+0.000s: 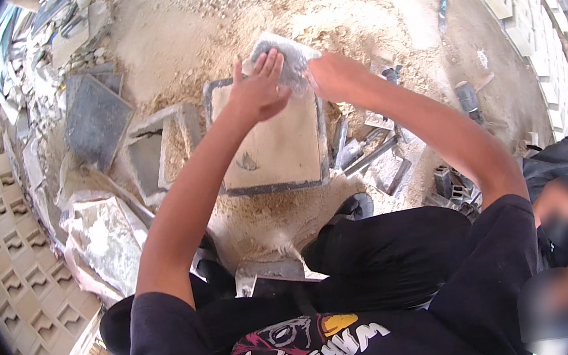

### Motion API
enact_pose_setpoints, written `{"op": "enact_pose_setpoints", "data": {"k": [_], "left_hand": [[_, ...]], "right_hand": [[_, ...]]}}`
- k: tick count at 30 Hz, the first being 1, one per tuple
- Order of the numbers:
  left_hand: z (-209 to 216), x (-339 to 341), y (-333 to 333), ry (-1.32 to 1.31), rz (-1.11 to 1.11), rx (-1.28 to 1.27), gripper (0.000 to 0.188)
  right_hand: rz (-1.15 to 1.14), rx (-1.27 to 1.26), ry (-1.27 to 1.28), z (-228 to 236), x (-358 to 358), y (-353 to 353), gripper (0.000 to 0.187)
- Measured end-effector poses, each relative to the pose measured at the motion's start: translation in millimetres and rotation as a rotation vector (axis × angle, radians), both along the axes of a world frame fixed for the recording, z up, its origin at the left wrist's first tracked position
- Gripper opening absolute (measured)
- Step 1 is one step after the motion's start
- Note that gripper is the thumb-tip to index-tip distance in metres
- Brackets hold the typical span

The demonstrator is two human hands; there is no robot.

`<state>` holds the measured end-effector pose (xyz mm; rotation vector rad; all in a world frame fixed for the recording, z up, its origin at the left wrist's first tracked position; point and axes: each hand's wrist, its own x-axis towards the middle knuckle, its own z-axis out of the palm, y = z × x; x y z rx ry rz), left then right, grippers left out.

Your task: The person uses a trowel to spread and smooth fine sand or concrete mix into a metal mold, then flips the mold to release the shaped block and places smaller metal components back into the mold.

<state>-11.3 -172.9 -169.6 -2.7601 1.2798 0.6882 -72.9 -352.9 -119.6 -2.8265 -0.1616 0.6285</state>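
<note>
A square mould (323, 151) with a dark rim lies in front of me, filled level with smooth beige material. A small dark mark shows near the fill's lower left. Over the mould's far edge a flat grey plate (293, 70), dusted pale, is held tilted. My right hand (334, 77) is closed round the plate's right edge. My left hand (262, 93) rests on the plate's near left part, fingers stretched and spread. What lies under the plate is hidden.
Loose sandy material (350, 20) is heaped beyond the mould. To the left lie a dark slab (96, 119) and a hollow box-like frame (182, 129). Tools and scraps (366, 150) lie on the right. Another person (565, 214) sits close at my right. Patterned blocks (12, 246) are stacked far left.
</note>
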Motion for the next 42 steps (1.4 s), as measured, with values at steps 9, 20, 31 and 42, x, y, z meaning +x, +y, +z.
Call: {"op": "enact_pose_setpoints", "data": {"k": [9, 20, 31, 42], "left_hand": [[30, -194, 93, 0.127, 0.016, -0.010, 0.088], [10, -82, 61, -0.145, 0.121, -0.191, 0.077], [34, -218, 152, 0.001, 0.189, -0.070, 0.092], [0, -112, 144, -0.116, 0.188, -0.128, 0.087]], "right_hand": [[0.049, 0.151, 0.321, 16, -162, 68, 0.016], [-0.064, 0.097, 0.204, 14, -57, 49, 0.029], [0.104, 0.173, 0.324, 21, -152, 119, 0.027], [0.048, 0.232, 0.205, -15, -54, 125, 0.020]]}}
